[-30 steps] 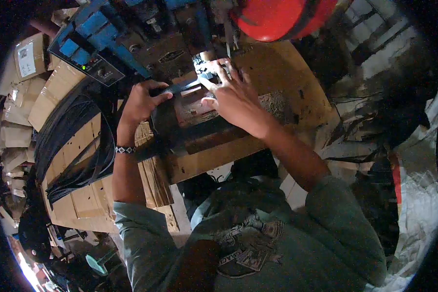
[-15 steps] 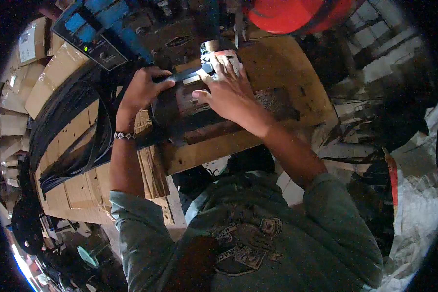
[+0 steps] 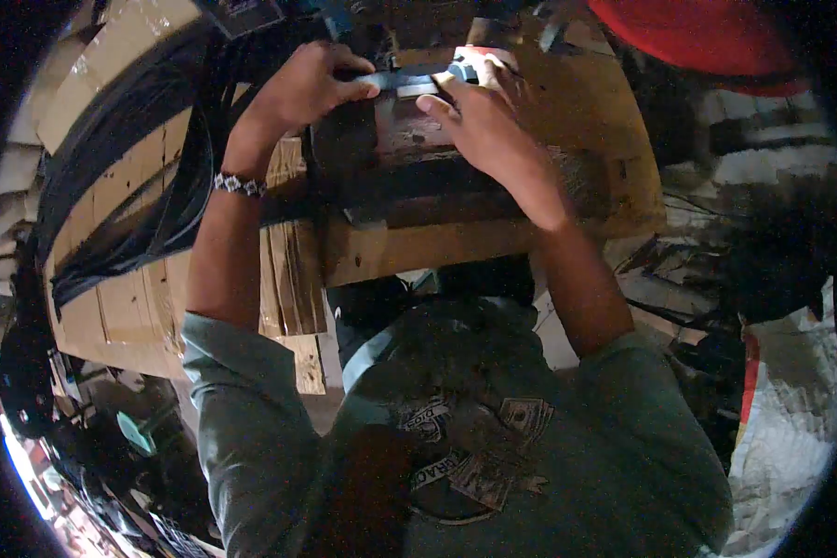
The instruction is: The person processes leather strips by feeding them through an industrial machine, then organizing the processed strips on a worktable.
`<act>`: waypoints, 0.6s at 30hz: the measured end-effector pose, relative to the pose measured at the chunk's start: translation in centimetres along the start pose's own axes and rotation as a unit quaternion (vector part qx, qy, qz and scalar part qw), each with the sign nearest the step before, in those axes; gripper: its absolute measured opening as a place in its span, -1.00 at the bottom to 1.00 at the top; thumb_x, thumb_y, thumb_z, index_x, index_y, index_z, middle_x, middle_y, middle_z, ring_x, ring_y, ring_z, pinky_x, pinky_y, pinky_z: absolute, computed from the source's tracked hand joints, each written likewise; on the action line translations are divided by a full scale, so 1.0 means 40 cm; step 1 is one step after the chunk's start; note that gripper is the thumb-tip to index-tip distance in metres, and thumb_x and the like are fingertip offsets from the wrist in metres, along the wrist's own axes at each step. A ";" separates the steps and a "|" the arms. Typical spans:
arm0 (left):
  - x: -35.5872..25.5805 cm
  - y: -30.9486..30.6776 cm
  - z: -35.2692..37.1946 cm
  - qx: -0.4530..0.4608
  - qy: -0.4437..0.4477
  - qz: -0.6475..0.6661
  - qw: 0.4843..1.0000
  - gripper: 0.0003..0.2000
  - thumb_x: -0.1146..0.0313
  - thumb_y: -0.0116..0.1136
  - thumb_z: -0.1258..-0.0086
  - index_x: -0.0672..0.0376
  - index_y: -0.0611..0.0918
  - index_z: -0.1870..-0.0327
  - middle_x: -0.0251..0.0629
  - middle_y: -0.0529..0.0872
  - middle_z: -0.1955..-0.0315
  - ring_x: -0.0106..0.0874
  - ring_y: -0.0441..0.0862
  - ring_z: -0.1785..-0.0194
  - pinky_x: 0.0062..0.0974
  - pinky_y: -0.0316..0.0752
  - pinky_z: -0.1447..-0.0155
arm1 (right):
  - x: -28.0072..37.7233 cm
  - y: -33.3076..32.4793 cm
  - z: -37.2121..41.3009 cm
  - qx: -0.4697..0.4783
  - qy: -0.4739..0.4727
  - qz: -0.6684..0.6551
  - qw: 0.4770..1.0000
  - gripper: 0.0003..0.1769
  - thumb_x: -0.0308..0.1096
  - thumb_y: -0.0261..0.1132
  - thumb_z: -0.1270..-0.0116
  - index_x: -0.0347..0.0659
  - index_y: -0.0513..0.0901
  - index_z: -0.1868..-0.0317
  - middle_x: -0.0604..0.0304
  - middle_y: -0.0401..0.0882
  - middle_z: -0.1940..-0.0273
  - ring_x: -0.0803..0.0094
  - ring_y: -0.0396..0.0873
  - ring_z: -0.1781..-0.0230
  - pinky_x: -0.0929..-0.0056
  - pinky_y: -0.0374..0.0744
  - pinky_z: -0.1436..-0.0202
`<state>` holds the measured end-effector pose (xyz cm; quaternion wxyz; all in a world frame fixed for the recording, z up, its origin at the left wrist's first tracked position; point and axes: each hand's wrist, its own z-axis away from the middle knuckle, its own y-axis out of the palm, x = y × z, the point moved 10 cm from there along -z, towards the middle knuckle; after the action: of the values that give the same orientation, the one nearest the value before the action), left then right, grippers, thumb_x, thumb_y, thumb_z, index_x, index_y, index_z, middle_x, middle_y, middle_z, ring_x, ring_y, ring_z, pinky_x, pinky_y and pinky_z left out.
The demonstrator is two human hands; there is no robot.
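Observation:
My left hand (image 3: 316, 86) pinches the end of a dark flat strip (image 3: 392, 78) between thumb and fingers. From there the strip runs right toward a brightly lit spot on the worktable. My right hand (image 3: 493, 110) lies over that lit spot, fingers stretched forward and thumb held apart. Its index finger touches the strip's right end. A short pale bar (image 3: 417, 90) sits along the strip's near edge. Under my fingers is a white and reddish piece (image 3: 485, 54), partly covered, whose kind I cannot make out.
A wooden worktable (image 3: 418, 256) carries a dark worn plate (image 3: 418, 177). Long black strips (image 3: 126, 116) lie looped over cardboard (image 3: 126, 307) on the left. A red rounded object (image 3: 716, 42) stands at the upper right. A white sack (image 3: 790, 391) is at the lower right.
The camera view has tilted downward, so the table and both hands appear higher and the blue machine has mostly left the frame. Both hands keep nearly the same pose on the strip.

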<state>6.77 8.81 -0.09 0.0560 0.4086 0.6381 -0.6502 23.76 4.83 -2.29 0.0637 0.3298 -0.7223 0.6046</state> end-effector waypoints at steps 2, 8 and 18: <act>-0.017 -0.013 0.013 -0.013 0.026 -0.009 1.000 -0.66 0.28 0.44 -0.24 0.34 0.75 0.07 0.05 0.79 0.23 -0.21 0.75 0.18 -0.34 0.57 0.02 | 0.013 -0.015 0.010 -0.049 -0.032 0.066 0.996 -0.50 0.11 0.26 -0.38 -0.14 0.73 -0.02 -0.24 0.60 -0.10 -0.17 0.35 -0.30 -0.13 0.27 -0.40; -0.001 -0.010 0.014 -0.016 0.043 -0.006 0.999 -0.67 0.30 0.41 -0.26 0.35 0.74 0.04 0.05 0.79 0.20 -0.18 0.76 0.15 -0.34 0.58 0.00 | 0.067 -0.061 0.027 -0.106 -0.100 0.172 0.974 -0.46 0.17 0.28 -0.34 -0.11 0.74 -0.04 -0.27 0.47 -0.27 -0.20 0.25 -0.38 -0.15 0.22 -0.43; 0.018 0.002 -0.001 -0.006 0.003 -0.007 1.000 -0.65 0.28 0.42 -0.28 0.35 0.73 0.02 -0.01 0.80 0.23 -0.35 0.73 0.14 -0.38 0.55 -0.04 | 0.057 -0.016 -0.014 0.027 -0.003 0.110 0.994 -0.46 0.20 0.13 -0.47 0.01 0.73 -0.14 -0.09 0.67 -0.08 -0.05 0.48 -0.29 -0.10 0.20 -0.49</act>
<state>6.37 9.14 -0.58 0.0518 0.4056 0.6451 -0.6456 22.18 4.39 -0.49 -0.0141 0.2513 -0.7379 0.6262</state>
